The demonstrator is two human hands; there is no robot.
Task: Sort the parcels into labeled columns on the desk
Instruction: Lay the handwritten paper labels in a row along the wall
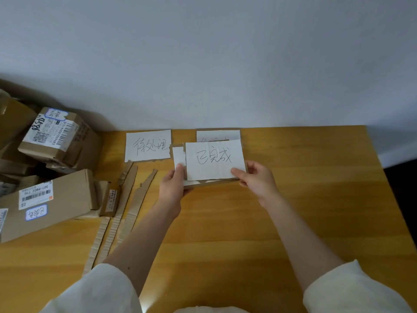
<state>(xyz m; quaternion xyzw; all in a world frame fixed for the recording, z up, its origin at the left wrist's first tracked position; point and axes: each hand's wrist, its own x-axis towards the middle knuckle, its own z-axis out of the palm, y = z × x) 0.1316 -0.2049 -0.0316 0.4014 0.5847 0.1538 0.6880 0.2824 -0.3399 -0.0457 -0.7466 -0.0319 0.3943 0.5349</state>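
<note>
At nine o'clock on the wooden desk, taped parcels sit heaped and unsorted against the wall, a long flat box lying nearest the viewer. Torn cardboard strips trail from the pile toward the centre. At eleven o'clock a handwritten label card lies flat near the wall.

At the centre, above the desk, the left hand grips the left edge of a partly hidden card, thumb on top and fingers curled beneath. Overlapping it, the right hand pinches the lower right corner of the front card, handwriting facing up. Behind them at twelve o'clock a further card rests on the desk, mostly covered.

The headings appear not yet fully laid out, and no parcel stands in any column. The risks look modest: with two cards held overlapped by their edges, one could slip loose as they are separated; cards set too close would leave cramped columns; and the leaning heap at nine o'clock could topple if a lower box is drawn out first.
</note>
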